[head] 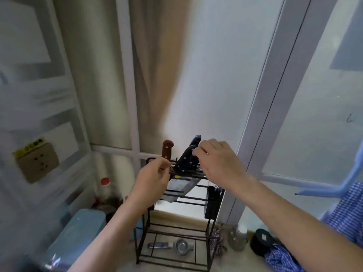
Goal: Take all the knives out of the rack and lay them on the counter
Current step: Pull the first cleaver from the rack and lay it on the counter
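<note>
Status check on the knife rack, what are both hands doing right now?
Left hand open at rack front. Right hand fingering black handles. Brown-handled knife untouched. Nothing in the way.

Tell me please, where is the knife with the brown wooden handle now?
In the head view, the brown-handled knife stands upright in the left end of the black rack, just above the left hand and left of the black-handled knives.

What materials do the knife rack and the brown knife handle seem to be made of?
The rack looks like thin metal rod with a dark matte coating: slim straight bars joined into a frame. The brown handle looks like wood, reddish-brown with pale rivets, though brown plastic is possible.
</note>
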